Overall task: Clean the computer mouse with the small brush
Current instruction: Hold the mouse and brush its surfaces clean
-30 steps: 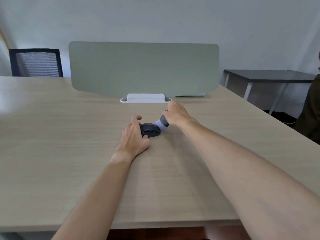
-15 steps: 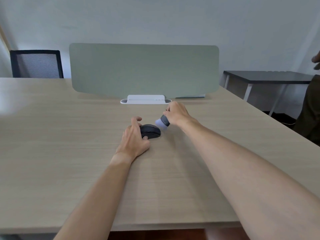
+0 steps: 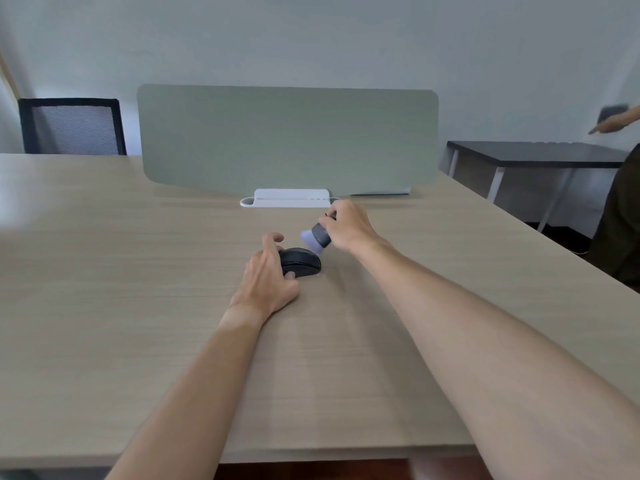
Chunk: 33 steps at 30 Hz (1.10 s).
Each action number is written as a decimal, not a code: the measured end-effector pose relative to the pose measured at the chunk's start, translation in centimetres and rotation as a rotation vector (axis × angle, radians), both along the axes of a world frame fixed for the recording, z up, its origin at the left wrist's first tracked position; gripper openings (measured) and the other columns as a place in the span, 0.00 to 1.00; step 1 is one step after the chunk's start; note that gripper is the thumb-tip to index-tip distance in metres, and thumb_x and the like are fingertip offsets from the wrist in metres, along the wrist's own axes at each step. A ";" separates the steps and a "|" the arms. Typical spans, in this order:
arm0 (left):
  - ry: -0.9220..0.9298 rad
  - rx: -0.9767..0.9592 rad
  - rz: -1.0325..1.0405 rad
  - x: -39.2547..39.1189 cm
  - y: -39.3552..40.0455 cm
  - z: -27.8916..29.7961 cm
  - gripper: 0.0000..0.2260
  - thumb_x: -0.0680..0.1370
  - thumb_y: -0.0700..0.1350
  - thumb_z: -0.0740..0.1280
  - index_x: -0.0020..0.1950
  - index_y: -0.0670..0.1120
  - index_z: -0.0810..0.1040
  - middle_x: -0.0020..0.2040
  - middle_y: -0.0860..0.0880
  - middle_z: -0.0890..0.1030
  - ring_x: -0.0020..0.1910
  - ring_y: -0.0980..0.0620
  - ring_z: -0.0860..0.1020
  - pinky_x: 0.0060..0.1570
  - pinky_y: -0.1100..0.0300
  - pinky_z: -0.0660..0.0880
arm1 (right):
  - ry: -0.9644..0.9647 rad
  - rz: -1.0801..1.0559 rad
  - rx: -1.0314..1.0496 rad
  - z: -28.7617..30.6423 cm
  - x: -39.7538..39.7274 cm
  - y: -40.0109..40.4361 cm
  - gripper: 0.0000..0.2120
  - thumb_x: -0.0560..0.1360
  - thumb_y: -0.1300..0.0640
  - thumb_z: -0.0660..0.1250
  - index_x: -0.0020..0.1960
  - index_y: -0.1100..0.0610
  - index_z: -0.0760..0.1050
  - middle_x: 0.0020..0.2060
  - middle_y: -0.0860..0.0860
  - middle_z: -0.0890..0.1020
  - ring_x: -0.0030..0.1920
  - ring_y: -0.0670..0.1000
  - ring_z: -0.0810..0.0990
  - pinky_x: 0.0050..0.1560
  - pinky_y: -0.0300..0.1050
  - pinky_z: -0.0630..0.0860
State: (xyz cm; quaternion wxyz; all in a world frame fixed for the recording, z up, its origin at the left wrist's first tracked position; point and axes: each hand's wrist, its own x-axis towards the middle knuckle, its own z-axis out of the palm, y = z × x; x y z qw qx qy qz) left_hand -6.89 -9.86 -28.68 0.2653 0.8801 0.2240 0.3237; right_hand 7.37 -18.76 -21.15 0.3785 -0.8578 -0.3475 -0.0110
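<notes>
Brush [image 3: 317, 237] now raised off the mouse [image 3: 300, 262] in right-hand [image 3: 348, 227] pinching grip, left hand [image 3: 268, 280] gripping mouse below.

Black mouse [image 3: 300, 262] on a light tan table [image 3: 104, 271] with thin wood lines. Just behind the mouse, a brush [image 3: 317, 238] — dark grey body, pale purple bristles. Farther behind the mouse, a soft grey-green screen [image 3: 287, 136] on a white stand [image 3: 291, 198]. Far left of the screen, a black chair [image 3: 72, 126] — grey mesh. Right of the screen, a black desk [image 3: 533, 154] with white legs.
</notes>
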 end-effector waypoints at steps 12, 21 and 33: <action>-0.008 -0.011 -0.001 0.1 0.1 -0.2 0.28 0.69 0.39 0.64 0.67 0.46 0.61 0.57 0.46 0.79 0.55 0.42 0.76 0.52 0.56 0.69 | -0.073 -0.050 -0.182 0.0 1.1 0.2 0.20 0.77 0.59 0.64 0.31 0.56 0.58 0.38 0.56 0.67 0.38 0.57 0.67 0.28 0.45 0.57; -0.010 0.053 0.076 0.1 -0.2 0.1 0.29 0.68 0.43 0.69 0.67 0.44 0.62 0.52 0.46 0.80 0.55 0.40 0.76 0.54 0.49 0.69 | 0.064 0.104 -0.022 0.0 -0.6 0.0 0.16 0.77 0.59 0.65 0.48 0.74 0.77 0.39 0.55 0.72 0.40 0.52 0.69 0.39 0.44 0.64; 0.017 -0.002 0.143 0.0 -0.5 0.3 0.33 0.67 0.56 0.73 0.66 0.48 0.64 0.53 0.47 0.77 0.58 0.43 0.74 0.57 0.50 0.67 | 0.057 0.024 -0.048 -0.7 -1.0 -1.7 0.20 0.73 0.63 0.61 0.29 0.53 0.54 0.28 0.50 0.58 0.32 0.53 0.56 0.31 0.45 0.53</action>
